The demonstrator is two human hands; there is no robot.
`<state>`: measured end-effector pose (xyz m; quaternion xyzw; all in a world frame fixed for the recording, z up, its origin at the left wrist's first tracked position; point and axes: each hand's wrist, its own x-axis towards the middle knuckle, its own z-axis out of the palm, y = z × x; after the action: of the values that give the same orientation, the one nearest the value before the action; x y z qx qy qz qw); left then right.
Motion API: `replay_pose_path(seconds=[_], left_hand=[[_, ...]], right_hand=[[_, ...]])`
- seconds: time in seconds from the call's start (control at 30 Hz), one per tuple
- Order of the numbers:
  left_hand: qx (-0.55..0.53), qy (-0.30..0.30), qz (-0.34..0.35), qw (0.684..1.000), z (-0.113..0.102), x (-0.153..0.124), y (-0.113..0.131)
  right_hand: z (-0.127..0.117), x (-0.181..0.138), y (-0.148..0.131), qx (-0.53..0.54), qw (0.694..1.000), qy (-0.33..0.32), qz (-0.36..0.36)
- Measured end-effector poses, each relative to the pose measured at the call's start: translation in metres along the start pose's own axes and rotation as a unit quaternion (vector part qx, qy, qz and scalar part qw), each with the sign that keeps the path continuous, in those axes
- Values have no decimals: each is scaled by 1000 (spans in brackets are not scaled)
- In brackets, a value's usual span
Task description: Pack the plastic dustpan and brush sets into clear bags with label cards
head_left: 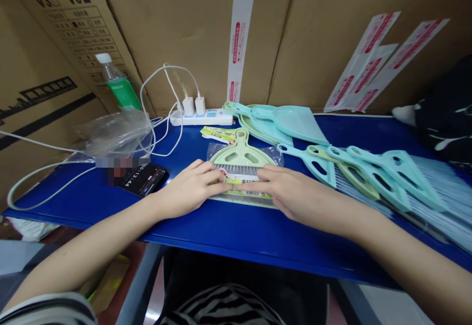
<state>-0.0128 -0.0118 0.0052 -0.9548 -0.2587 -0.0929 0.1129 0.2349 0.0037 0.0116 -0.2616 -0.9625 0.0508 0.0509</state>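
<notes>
In front of me lies a light green dustpan and brush set (241, 154), its handle pointing away, with clear plastic wrap around it. A printed label (254, 187) crosses it below the grey bristles. My left hand (193, 187) grips the set's left side, fingers curled and a fingertip on the label. From the right, my right hand (291, 192) holds the opposite side, with its index finger stretched along the label. The two hands' fingertips meet near the middle. What the other fingers press on is partly hidden.
More dustpans (297, 121) lie behind, and several brushes (379, 172) overlap at the right. A phone (145, 180), crumpled plastic bag (114, 135), bottle (123, 89) and looping white cables are at the left. A power strip (217, 117) stands against the cardboard (199, 35).
</notes>
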Motion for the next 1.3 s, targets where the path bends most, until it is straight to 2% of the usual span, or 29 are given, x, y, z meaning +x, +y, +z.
replay_pose_path(seconds=[0.17, 0.37, 0.5, 0.7, 0.9, 1.03, 1.3], left_hand=[[37, -29, -7, 999, 0, 1, 1], [36, -55, -27, 997, -3, 1, 2], [25, -62, -45, 997, -6, 1, 2], [-11, -37, -80, 996, -15, -7, -10], [-43, -47, -114, 991, -20, -12, -21], [-33, -47, -113, 992, -20, -10, -18], [-40, -55, -114, 991, -20, -5, -11]], right_hand=[[0, 0, 0, -58, 998, 17, -18], [-1, -4, 3, -57, 998, 23, 8], [-7, -8, 8, -49, 998, 2, 27], [-21, -21, 22, -31, 997, -34, 62], [-27, -22, 26, 21, 989, -62, 131], [-27, -21, 24, 17, 990, -43, 137], [-25, -18, 18, 22, 986, -79, 147]])
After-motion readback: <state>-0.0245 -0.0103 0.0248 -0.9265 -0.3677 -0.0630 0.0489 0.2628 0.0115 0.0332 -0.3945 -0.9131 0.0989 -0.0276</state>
